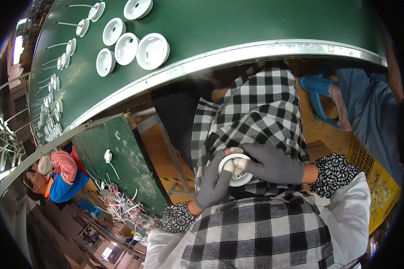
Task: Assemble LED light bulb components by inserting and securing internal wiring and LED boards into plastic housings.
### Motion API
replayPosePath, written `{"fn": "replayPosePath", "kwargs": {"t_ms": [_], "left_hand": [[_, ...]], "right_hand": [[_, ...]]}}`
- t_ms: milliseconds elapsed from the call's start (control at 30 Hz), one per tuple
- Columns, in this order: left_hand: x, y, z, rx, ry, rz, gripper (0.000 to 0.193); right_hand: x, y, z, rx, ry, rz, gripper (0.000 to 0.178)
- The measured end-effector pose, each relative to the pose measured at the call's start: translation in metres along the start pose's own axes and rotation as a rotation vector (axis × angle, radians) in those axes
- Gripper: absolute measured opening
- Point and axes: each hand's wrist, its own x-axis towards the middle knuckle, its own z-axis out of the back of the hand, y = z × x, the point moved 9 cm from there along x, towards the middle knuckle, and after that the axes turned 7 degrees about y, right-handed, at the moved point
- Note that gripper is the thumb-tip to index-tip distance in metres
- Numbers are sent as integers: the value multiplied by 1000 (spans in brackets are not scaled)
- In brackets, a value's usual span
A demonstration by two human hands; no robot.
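Observation:
A white round plastic housing (241, 182), dish-shaped with a raised rim, is held low over my lap between both hands. My left hand (213, 183), in a grey glove, grips its left side. From the right, my right hand (275, 165), gloved the same way, grips it at the upper right. Both thumbs, their tips wrapped in whitish tape, meet inside the dish and press there. Whatever lies under the thumbs is hidden. A black-and-white checked apron (260, 224) covers my lap beneath the housing.
Beyond my knees runs the metal edge (202, 60) of a green table, bearing several white round housings (153, 51) and rows of cabled discs (82, 27). A lower green board (121, 154) at left carries a wire pile (125, 204). A co-worker (60, 179) sits beyond; a yellow crate (381, 193) stands right.

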Motion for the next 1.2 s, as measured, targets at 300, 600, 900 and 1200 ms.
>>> {"fn": "replayPosePath", "kwargs": {"t_ms": [300,600,900,1200], "left_hand": [[3,0,-17,108,358,-19,100],[9,12,-30,211,359,-4,89],[15,-7,-24,203,258,-87,90],[7,5,-26,221,242,5,86]], "right_hand": [[1,-24,-15,168,121,-125,34],[-4,-26,-20,346,269,-299,38],[4,-27,-18,417,266,-249,45],[-1,-22,-16,242,360,-328,42]]}}
